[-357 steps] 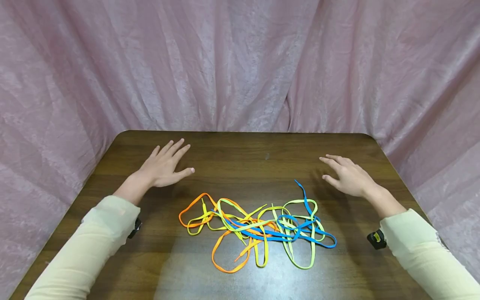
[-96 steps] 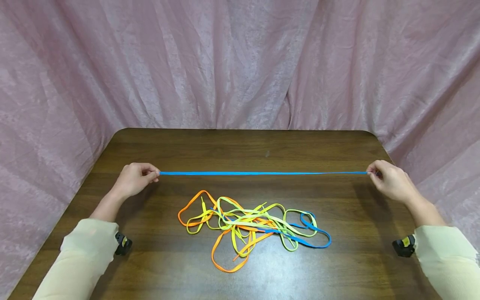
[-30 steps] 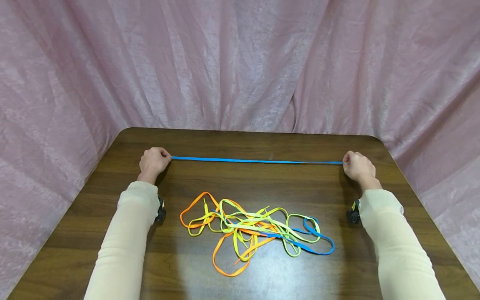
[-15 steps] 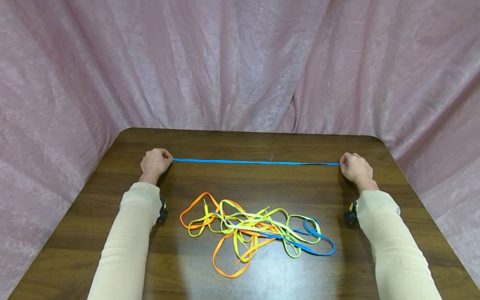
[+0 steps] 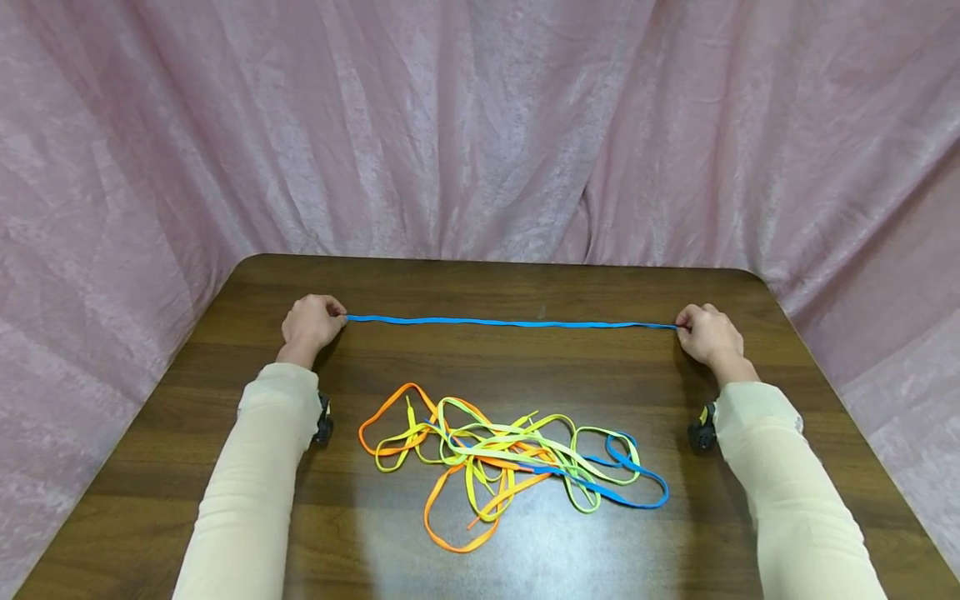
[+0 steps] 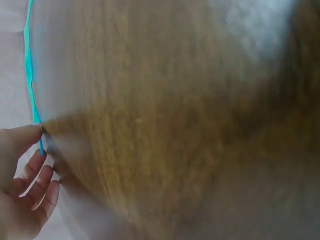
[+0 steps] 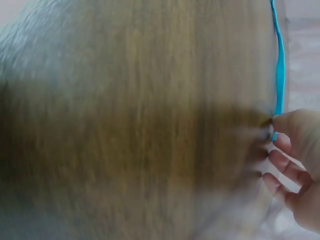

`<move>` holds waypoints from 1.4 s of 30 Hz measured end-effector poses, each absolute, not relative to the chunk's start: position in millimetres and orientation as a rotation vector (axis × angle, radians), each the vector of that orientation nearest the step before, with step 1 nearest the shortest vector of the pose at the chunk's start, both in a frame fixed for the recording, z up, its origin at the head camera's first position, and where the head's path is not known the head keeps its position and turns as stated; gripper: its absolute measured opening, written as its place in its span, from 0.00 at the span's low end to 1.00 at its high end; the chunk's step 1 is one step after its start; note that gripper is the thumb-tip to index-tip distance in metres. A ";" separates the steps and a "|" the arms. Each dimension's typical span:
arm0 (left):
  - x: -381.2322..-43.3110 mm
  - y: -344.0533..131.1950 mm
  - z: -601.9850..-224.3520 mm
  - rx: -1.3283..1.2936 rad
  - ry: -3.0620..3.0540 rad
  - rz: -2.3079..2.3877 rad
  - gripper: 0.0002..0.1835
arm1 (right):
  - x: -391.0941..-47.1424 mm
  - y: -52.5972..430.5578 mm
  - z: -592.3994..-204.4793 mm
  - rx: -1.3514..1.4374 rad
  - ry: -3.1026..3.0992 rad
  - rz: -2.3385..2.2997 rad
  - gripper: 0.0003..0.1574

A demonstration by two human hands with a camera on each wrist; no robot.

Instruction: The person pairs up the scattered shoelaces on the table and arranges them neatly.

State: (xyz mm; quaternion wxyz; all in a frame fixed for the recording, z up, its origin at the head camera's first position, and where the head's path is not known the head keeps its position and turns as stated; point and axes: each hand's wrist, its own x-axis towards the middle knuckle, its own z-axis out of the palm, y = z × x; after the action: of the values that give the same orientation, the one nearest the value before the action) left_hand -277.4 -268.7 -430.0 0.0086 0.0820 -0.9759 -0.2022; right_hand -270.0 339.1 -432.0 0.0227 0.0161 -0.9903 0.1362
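Observation:
A blue shoelace [image 5: 510, 322] lies stretched straight across the far half of the brown table [image 5: 187, 467]. My left hand [image 5: 311, 321] pinches its left end low at the table top; the left wrist view shows the blue lace [image 6: 31, 80] running into the left hand [image 6: 25, 170] between thumb and fingers. My right hand [image 5: 707, 333] pinches the other end, and the right wrist view shows the lace [image 7: 279, 70] entering the right hand [image 7: 295, 165]. A tangle of orange, yellow, green and blue laces [image 5: 510, 458] lies nearer to me, between my forearms.
Pink cloth [image 5: 480, 125] hangs behind and on both sides of the table. The table's rounded far corners sit just beyond each hand. A black wrist camera [image 5: 324, 418] is strapped under each sleeve.
Over the last second both hands stayed at the lace's ends; the right hand drew slightly inward, and the lace lies a little slacker. Earlier the lace was held taut above the table, nearer to me.

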 end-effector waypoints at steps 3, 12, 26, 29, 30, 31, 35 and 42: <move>-276.3 -270.8 -428.4 0.201 -3.071 -0.623 0.12 | -268.9 339.5 -429.6 0.100 -3.099 0.406 0.13; -266.9 -276.3 -422.5 0.031 -3.163 -0.605 0.23 | -257.0 338.3 -415.3 0.258 -3.254 0.322 0.29; -248.9 -265.0 -405.0 -0.193 -3.116 -0.575 0.22 | -228.5 320.1 -410.2 0.655 -2.945 0.223 0.21; -244.7 -257.0 -401.2 -0.245 -3.095 -0.570 0.21 | -221.8 312.0 -411.2 0.752 -2.839 0.237 0.19; -243.1 -253.7 -400.0 -0.261 -3.089 -0.571 0.21 | -219.6 309.2 -411.4 0.783 -2.805 0.240 0.18; -241.5 -250.4 -398.9 -0.275 -3.081 -0.568 0.21 | -217.4 306.3 -411.7 0.819 -2.776 0.247 0.18; -234.4 -236.0 -395.7 -0.351 -3.055 -0.556 0.20 | -207.7 293.4 -413.4 0.972 -2.692 0.276 0.17; -218.5 -211.0 -393.7 -0.496 -3.008 -0.499 0.20 | -185.2 266.1 -414.3 1.137 -2.637 0.273 0.16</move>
State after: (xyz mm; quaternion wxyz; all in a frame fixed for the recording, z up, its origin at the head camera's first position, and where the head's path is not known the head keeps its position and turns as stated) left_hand -218.5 -211.0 -393.7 0.0260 -0.1603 -0.9734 -0.1615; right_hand -185.2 266.1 -414.3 0.1282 0.3910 -0.9066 0.0940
